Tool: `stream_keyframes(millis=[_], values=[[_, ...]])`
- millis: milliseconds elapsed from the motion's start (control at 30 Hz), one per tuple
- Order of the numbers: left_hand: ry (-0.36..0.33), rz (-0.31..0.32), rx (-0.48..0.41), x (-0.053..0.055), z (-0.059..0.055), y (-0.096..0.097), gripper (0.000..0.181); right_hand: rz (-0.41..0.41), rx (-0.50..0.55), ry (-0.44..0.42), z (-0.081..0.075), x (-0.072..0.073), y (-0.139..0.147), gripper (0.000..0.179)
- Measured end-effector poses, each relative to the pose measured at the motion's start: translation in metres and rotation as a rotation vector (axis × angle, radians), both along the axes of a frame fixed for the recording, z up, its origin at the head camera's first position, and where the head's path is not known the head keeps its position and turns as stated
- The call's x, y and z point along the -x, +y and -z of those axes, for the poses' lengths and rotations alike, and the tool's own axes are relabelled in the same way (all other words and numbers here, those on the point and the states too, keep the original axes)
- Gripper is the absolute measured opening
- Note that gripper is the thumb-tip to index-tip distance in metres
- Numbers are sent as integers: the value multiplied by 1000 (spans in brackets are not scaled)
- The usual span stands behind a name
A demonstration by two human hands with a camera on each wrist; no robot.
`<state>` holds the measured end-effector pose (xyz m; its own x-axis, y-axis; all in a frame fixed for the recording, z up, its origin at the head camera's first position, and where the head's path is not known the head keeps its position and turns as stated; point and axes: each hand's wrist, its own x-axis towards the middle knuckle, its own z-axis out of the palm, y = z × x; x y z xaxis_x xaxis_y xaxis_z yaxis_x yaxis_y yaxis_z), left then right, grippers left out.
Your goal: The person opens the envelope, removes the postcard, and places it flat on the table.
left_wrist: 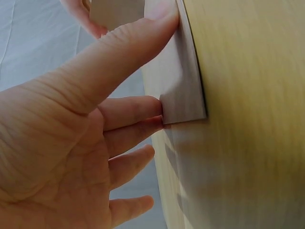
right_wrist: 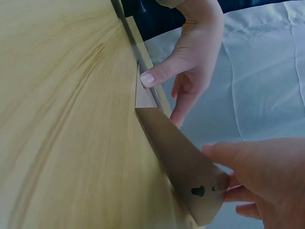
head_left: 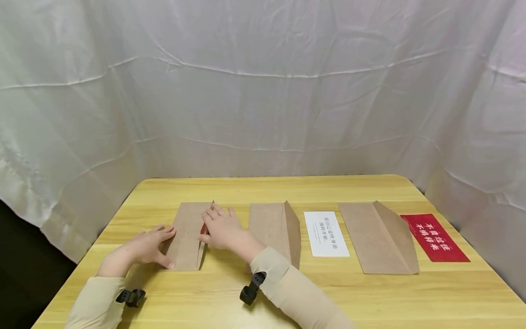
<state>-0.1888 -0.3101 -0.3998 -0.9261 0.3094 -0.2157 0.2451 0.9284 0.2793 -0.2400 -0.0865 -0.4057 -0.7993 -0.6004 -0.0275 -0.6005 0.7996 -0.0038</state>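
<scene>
A brown paper envelope (head_left: 186,237) lies leftmost on the table, its flap (right_wrist: 176,157) standing up along the right side. My left hand (head_left: 148,246) is spread at its left edge. The left thumb (left_wrist: 143,36) rests on the paper near the front corner while two fingertips touch the edge. My right hand (head_left: 226,228) reaches over the raised flap, fingers fairly straight, fingertips at the flap's free edge. A small red patch (head_left: 203,229) shows beside the right thumb. In the right wrist view, a dark mark (right_wrist: 198,191) is on the flap's outer face.
Farther right lie a second brown envelope (head_left: 267,219) with its flap out, partly under the right forearm, a white card (head_left: 326,234) with printed characters, a third brown envelope (head_left: 370,237), and a red card (head_left: 435,237) with white characters. Pale curtains (head_left: 287,91) surround the wooden table (head_left: 197,301).
</scene>
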Motion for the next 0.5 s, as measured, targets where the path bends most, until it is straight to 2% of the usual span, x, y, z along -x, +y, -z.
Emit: stream_keyframes(millis=[167,500], values=[[7,9,-2,2,-1,1,104,21,-29,-14,-5,-1,9,69],[-9,4,-5,-1,-1,0,104,38,-104,-61,1,-2,15,64]])
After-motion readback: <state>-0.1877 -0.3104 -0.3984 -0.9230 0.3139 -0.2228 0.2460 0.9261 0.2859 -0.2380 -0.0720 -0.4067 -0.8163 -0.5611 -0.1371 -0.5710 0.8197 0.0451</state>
